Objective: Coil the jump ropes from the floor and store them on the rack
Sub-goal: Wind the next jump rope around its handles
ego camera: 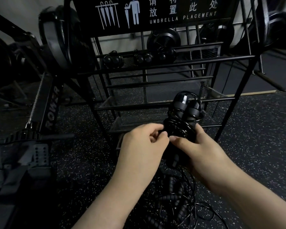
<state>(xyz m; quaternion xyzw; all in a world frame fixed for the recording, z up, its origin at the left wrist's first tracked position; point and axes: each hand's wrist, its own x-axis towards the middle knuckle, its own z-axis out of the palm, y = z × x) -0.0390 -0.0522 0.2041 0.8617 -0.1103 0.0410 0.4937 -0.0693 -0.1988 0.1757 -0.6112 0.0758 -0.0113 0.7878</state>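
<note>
Holding the bundled jump rope (182, 123) in front of the rack (155, 61), you have your right hand (200, 146) clenched around the lower part of the handles, while your left hand (144, 141) pinches a strand of cord right against the wraps. The two handle ends stand side by side above your right fist, and cord is wound around them in several turns.

Your main risk, as I judge it, is the wrap springing loose: the cord looks stiff and glossy, so if your left pinch slackens before the end is tucked, the turns could unwind. A strand also hangs from under your hands toward the loose ropes on the floor (175, 200) (whether it belongs to your bundle or to that tangle I cannot tell); lifting towards the rack could drag the pile along.

Three coiled ropes (113, 61) already sit on the upper rail, so place yours clear of them.
</note>
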